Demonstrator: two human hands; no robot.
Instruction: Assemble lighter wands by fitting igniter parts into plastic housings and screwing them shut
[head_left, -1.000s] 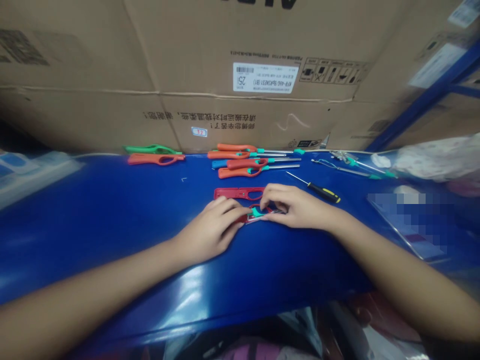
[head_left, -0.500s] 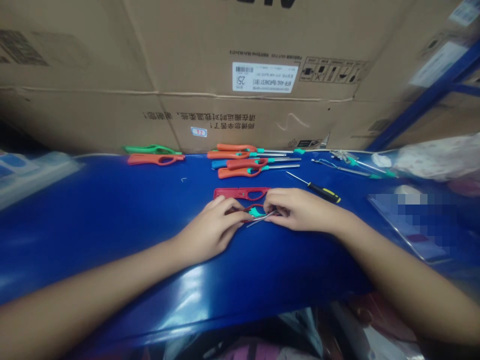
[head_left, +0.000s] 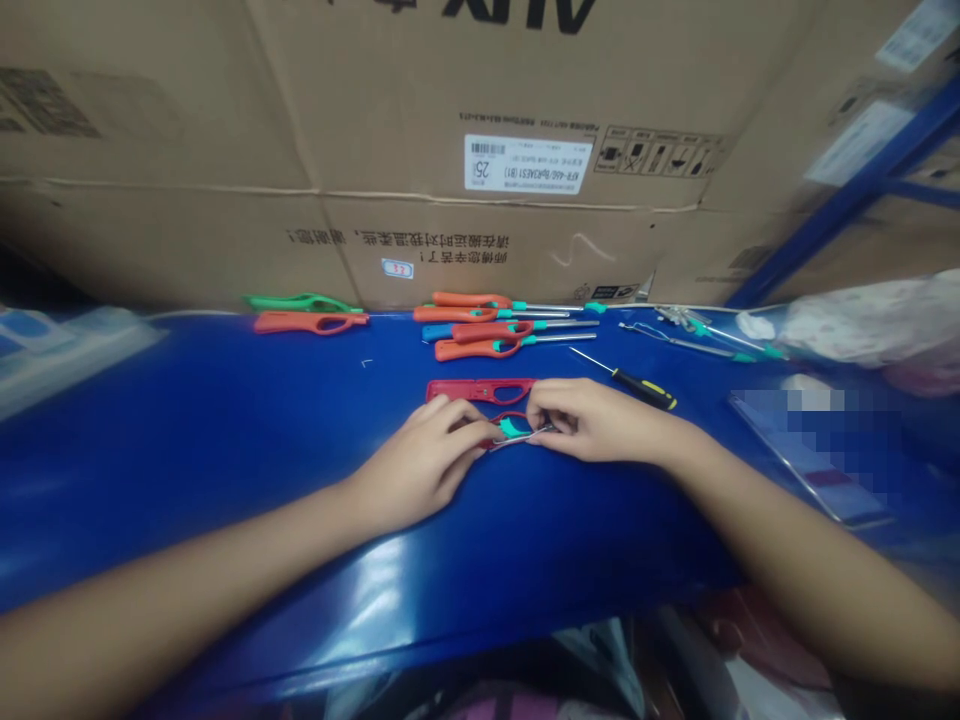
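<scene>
My left hand [head_left: 427, 458] is closed around a red gas lighter handle [head_left: 513, 414], mostly covered by the fingers. A teal trigger [head_left: 513, 430] shows inside the handle's loop. From the other side, my right hand [head_left: 596, 424] pinches a thin metal rod [head_left: 517, 440] that reaches across the lighter's front toward my left fingertips. Whether this rod is a tool or a lighter part I cannot tell. Just behind both hands lies a separate red handle half [head_left: 461, 391], inner side up.
Several orange and blue lighters [head_left: 472, 348] lie along the back. A screwdriver [head_left: 643, 388] rests right of them, near loose metal lighter parts [head_left: 682, 338]. Green [head_left: 300, 302] and orange handle shells [head_left: 300, 323] sit at back left. A big cardboard box [head_left: 225, 130] walls off the blue table [head_left: 225, 420].
The metal rod in my right fingers has swung a little and now lies more in line with the lighter. Both hands stay nearly in place. The camera view has shifted slightly.
</scene>
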